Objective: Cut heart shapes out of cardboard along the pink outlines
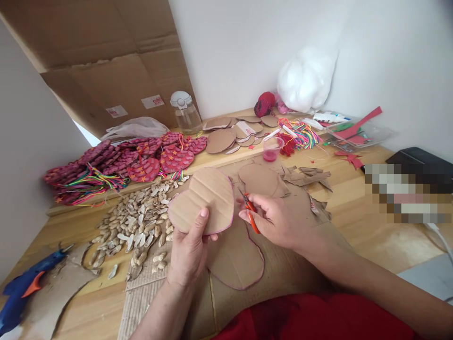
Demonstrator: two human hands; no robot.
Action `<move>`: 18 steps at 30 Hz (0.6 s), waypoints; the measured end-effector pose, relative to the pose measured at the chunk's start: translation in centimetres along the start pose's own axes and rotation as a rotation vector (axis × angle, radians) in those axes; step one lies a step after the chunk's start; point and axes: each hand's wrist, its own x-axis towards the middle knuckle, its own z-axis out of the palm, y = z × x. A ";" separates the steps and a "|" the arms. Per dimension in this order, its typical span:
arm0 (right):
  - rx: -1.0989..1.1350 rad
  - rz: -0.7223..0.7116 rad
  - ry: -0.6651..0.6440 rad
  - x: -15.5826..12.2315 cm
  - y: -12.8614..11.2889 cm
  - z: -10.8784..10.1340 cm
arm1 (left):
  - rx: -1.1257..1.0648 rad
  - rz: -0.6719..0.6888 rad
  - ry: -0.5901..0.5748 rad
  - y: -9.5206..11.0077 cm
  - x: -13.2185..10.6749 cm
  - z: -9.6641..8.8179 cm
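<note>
My left hand (191, 248) pinches a cardboard heart (207, 196) between thumb and fingers, its edge marked with a purple line. Close to the heart's right side, my right hand (271, 219) holds small orange-handled scissors (252, 215), blades pointing up and left. A narrow gap separates the blades from the heart. Beneath both hands lies a second cardboard heart shape (240, 264) with a purple edge. Another rounded cardboard cutout (260, 179) rests just beyond the scissors.
Peanut shells (141, 217) are heaped left of my hands, behind a blue glue gun (31, 278). Decorated pink pieces (141, 158) pile up at the back left. A plastic cup (272, 150) with pink liquid stands near torn cardboard scraps (307, 177). A black box (421, 167) sits far right.
</note>
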 end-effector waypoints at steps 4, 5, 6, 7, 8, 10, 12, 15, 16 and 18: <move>0.072 0.033 0.001 0.2 -0.2 0.3 | 0.014 0.023 -0.011 0.0 -0.4 0.1; 0.144 0.057 -0.022 0.2 -0.2 0.5 | 0.014 0.024 -0.016 -0.1 -0.5 0.1; 0.233 0.083 -0.054 0.2 -0.2 0.7 | 0.015 0.024 -0.019 -0.1 -0.5 0.0; 0.324 0.105 -0.092 0.2 -0.1 0.8 | 0.018 0.022 -0.020 -0.2 -0.5 0.0; 0.397 0.118 -0.128 0.2 -0.1 0.9 | 0.022 0.019 -0.022 -0.2 -0.5 0.0; 0.449 0.105 -0.166 0.1 0.1 1.1 | 0.029 0.023 -0.023 -0.3 -0.5 0.0; 0.399 0.091 -0.150 0.0 0.4 1.2 | 0.031 0.033 -0.020 -0.2 -0.5 0.1; 0.304 0.143 -0.093 -0.2 0.8 1.3 | 0.026 0.043 -0.008 -0.1 -0.5 0.2; 0.284 0.158 -0.080 -0.3 0.8 1.3 | 0.023 0.041 -0.005 0.0 -0.6 0.3; 0.262 0.150 -0.080 -0.4 0.8 1.3 | 0.020 0.038 0.001 0.0 -0.6 0.2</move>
